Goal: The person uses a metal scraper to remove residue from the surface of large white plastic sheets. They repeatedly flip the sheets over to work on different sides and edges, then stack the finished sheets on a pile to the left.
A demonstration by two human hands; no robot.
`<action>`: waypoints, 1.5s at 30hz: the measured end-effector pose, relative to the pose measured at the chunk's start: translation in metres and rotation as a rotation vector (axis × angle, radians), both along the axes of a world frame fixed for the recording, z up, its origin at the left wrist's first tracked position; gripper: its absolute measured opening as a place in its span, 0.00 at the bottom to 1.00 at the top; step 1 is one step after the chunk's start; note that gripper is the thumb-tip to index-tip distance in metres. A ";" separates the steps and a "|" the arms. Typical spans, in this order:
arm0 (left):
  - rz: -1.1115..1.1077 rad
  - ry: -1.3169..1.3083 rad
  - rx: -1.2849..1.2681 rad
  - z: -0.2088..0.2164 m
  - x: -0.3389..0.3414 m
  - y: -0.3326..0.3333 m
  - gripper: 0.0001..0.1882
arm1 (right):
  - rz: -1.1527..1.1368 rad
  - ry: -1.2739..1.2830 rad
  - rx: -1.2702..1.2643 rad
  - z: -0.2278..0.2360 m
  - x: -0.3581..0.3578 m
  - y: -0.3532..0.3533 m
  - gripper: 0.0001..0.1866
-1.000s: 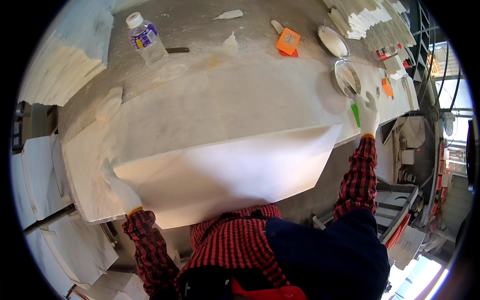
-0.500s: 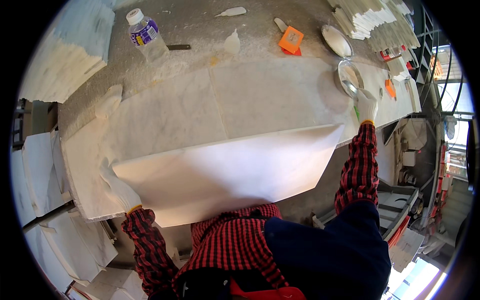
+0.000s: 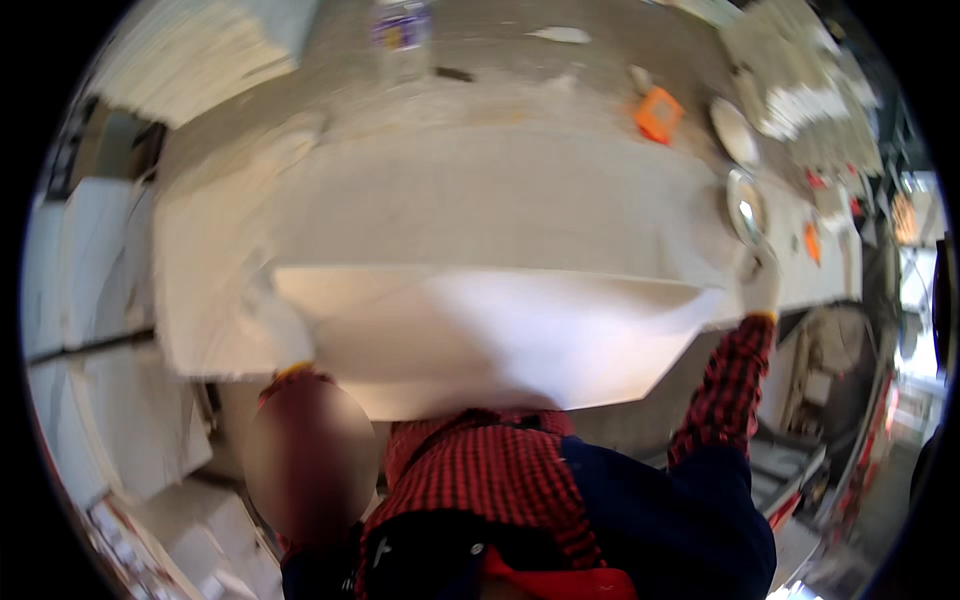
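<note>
The picture is motion-blurred. A big white sheet lies across a grey worktable, with its near part raised toward me. My left hand, in a white glove, is at the sheet's near left corner and seems to grip it. My right hand, also gloved, is at the sheet's right end, just below a shiny metal bowl. Blur hides whether the right hand holds anything.
A clear plastic bottle stands at the table's far side. An orange scraper and a white plate lie at the far right. Stacks of white sheets sit at the upper left, upper right and left.
My right hand rose from beside the sheet to the metal bowl; the green tool seen in it earlier no longer shows. The view tilted and blurred. My left hand stayed at the sheet's corner.
</note>
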State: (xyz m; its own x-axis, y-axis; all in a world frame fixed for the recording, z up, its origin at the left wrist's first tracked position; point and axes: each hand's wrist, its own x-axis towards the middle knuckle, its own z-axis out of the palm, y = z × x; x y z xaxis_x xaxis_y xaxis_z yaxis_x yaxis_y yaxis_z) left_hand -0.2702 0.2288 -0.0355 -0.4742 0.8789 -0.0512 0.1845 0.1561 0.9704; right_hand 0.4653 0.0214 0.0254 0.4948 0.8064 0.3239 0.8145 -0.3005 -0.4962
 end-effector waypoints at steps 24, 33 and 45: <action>0.091 0.034 -0.017 0.085 0.047 -0.011 0.26 | 0.448 1.086 -0.359 0.117 -0.486 0.197 0.15; 0.088 -0.163 0.090 0.076 0.048 -0.008 0.23 | 0.591 0.939 -0.352 0.109 -0.494 0.196 0.15; 0.063 -0.009 0.033 0.089 0.047 -0.011 0.22 | 0.602 0.847 -0.324 0.104 -0.495 0.195 0.12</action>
